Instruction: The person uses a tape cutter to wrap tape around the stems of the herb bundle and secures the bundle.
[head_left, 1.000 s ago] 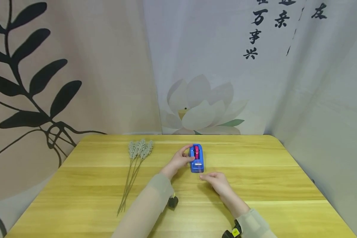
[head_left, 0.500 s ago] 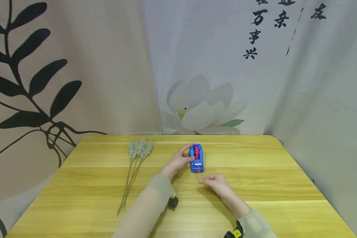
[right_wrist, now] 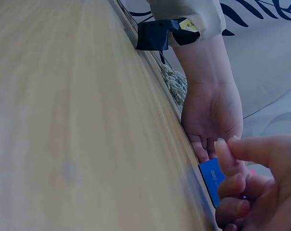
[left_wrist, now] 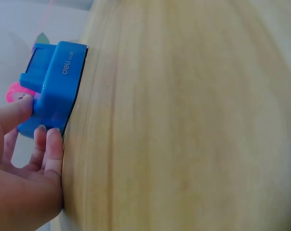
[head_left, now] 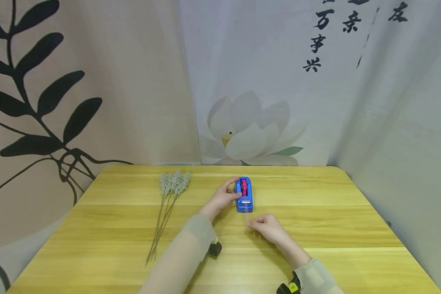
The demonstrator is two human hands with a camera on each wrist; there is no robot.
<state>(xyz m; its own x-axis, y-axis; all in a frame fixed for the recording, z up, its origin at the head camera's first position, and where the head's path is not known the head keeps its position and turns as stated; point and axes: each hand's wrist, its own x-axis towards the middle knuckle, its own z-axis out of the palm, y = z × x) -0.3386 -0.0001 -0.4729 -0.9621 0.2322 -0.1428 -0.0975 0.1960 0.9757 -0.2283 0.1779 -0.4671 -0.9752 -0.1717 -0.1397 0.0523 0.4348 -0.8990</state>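
Observation:
A blue tape dispenser (head_left: 250, 201) with a pink tape core (head_left: 244, 188) stands near the table's back edge. My left hand (head_left: 221, 199) grips its left side, thumb close to the core and other fingers against the body; the left wrist view shows this dispenser (left_wrist: 63, 91) from the side. In front of it, my right hand (head_left: 267, 229) pinches the end of a thin clear strip of tape (head_left: 246, 217) running from the cutter. In the right wrist view, thumb and forefinger of the right hand (right_wrist: 256, 178) meet at the tips, partly covering the dispenser (right_wrist: 210, 178).
A bunch of pale dried flower stems (head_left: 164, 216) lies on the wooden table (head_left: 334, 220) left of my left arm. A patterned curtain (head_left: 143, 81) hangs behind the table. Dark wrist cameras (head_left: 215, 249) sit at both cuffs.
My right hand has drawn slightly back from the dispenser, and the strip of tape between them has grown longer. The left hand and dispenser have stayed in place.

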